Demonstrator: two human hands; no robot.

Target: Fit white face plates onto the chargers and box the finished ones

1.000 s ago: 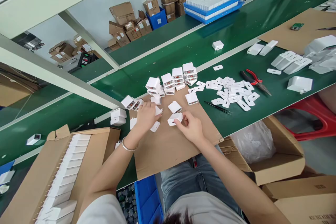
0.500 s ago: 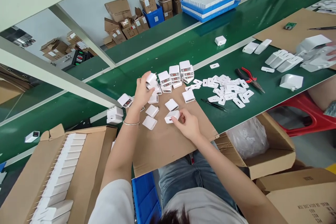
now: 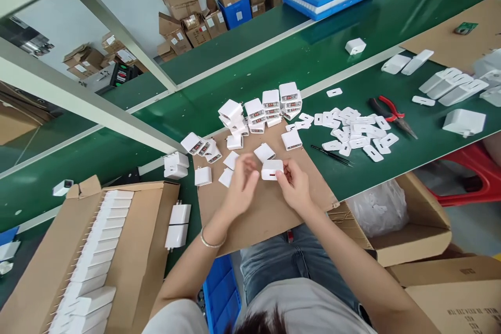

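Note:
Over the cardboard sheet (image 3: 258,219), my right hand (image 3: 296,186) pinches a white charger (image 3: 270,167) between thumb and fingers; its end with a narrow slot faces me. Just left of it is my left hand (image 3: 239,188), empty, fingers loosely curled and apart, slightly blurred. A white charger (image 3: 264,152) lies right behind the held one. Farther back stand stacked chargers (image 3: 256,112) with open ends showing the parts inside. To the right, a loose heap of white slotted end caps (image 3: 354,128) lies on the green bench, near black tweezers (image 3: 332,155).
Red-and-black pliers (image 3: 393,116) lie right of the caps. At my left, a carton (image 3: 144,229) holds a row of chargers. Below the bench's right edge is an open box (image 3: 426,219) with a plastic bag. Blue trays (image 3: 331,2) stand at the back.
My left hand has left the charger stack at the back and come down beside my right hand. The right hand still holds its charger, now turned more level. The view has shifted slightly.

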